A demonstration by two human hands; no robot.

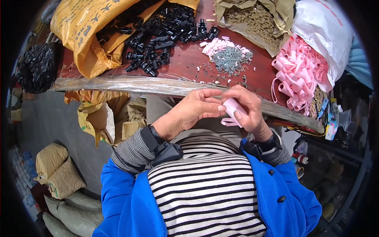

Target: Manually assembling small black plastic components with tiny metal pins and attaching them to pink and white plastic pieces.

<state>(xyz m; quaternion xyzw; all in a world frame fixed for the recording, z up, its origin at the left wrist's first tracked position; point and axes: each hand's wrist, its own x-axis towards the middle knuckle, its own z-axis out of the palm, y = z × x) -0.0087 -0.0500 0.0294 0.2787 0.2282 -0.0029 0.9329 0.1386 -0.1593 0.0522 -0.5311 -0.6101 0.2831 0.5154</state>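
Observation:
My right hand (249, 107) is closed around a pink plastic tube-shaped part (233, 106), whose thin strap hangs in a loop below the fingers. My left hand (196, 107) meets it from the other side, thumb and fingers drawn together at the part's end. What lies between those left fingertips is too small or hidden to tell. Both hands are in front of the table's near edge, above my lap. Just beyond them on the red table (185, 73) lie a pile of small grey metal pieces (231, 60) and small pale pink pieces (216, 46).
Many black plastic parts (160, 41) spill from an orange woven sack (85, 35). At the right, pink strapped parts (296, 75) spill from a white sack (325, 35). A brown bag (282, 33) holds small tan pieces. Filled sacks (59, 170) stand on the floor at left.

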